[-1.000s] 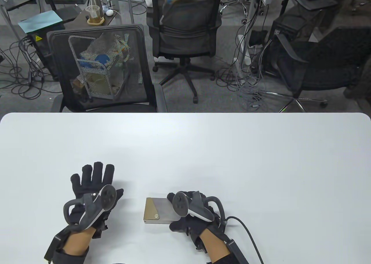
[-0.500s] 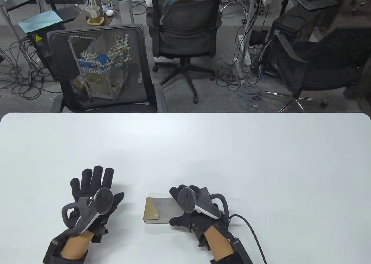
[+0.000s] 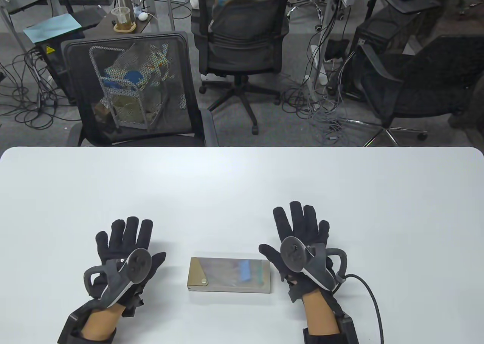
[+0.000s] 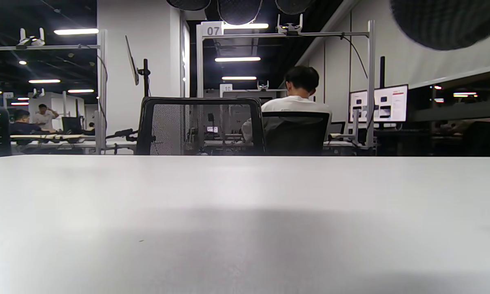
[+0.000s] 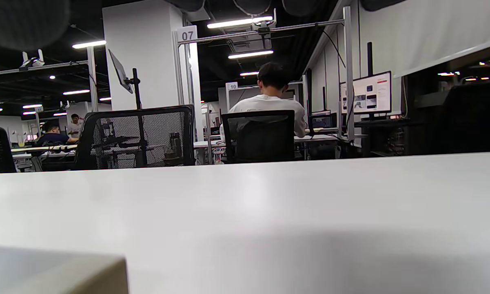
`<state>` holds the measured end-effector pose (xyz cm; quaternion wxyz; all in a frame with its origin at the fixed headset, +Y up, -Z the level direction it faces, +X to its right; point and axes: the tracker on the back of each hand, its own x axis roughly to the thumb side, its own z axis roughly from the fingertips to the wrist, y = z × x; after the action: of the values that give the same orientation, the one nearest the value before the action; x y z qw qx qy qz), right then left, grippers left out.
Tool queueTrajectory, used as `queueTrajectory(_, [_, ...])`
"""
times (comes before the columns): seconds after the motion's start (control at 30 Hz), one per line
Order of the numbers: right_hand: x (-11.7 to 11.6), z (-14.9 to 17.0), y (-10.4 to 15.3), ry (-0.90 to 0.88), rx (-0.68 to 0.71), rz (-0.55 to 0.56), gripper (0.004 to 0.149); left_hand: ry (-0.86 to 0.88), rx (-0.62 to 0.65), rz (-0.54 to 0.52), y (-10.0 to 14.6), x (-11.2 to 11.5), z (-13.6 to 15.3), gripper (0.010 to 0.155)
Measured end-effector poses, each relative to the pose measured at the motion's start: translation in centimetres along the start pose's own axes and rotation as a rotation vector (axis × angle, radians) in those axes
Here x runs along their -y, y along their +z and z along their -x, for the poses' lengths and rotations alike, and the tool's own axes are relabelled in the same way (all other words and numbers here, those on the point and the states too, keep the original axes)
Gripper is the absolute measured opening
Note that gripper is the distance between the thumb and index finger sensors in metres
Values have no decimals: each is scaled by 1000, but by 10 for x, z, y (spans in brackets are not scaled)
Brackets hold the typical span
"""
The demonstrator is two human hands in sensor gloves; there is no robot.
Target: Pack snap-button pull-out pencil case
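The pencil case point(image 3: 230, 275) lies flat on the table point(image 3: 242, 185) with its long axis running left to right, snap button point(image 3: 204, 282) at its left end. It sits between the hands, inward of both thumbs. The right hand point(image 3: 302, 245), fingers spread wide and flat, holding nothing, is nearer, just beside the case's right end. The left hand point(image 3: 124, 249) is likewise splayed and empty, farther off.

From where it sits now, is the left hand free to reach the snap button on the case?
Probably yes: the left hand lies open beside the case, with only bare table before the snap button.
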<state>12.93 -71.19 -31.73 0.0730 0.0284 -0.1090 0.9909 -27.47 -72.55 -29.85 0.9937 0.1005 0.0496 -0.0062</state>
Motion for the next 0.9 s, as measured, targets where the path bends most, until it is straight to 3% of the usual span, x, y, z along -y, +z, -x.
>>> queueTrajectory(0.13, [-16, 13, 5, 36, -10, -31, 87, -7, 12, 15, 1, 3, -4, 92])
queueTrajectory(0.9, [-17, 8, 11, 3, 8, 0, 86, -12, 23, 20, 2, 5, -7, 92])
